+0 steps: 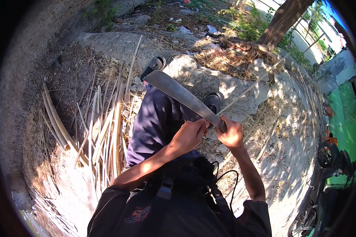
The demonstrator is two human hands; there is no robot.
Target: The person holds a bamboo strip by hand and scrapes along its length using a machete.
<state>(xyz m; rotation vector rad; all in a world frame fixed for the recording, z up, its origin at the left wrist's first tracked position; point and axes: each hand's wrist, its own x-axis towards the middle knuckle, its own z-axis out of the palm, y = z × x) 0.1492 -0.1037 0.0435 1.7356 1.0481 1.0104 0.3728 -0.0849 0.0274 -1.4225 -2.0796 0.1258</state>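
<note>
A machete (174,90) with a broad, dull grey blade lies across in front of me, its wide tip toward the upper left over my knee. My right hand (230,133) is closed round its handle. Close beside it, my left hand (188,136) is closed with thumb and fingers pinched near the blade's base. A long thin bamboo strip (261,80) runs from there to the upper right, passing behind the blade. Its line leads to my left fingertips, which hold its near end; the grip itself is partly hidden.
Split bamboo pieces (114,132) lie heaped on the ground left of my legs, with thicker curved lengths (59,124) farther left. Large flat rocks (233,89) and dry grass lie ahead. A tree trunk (284,21) stands at upper right. A motorbike (330,158) stands by a green wall (344,114).
</note>
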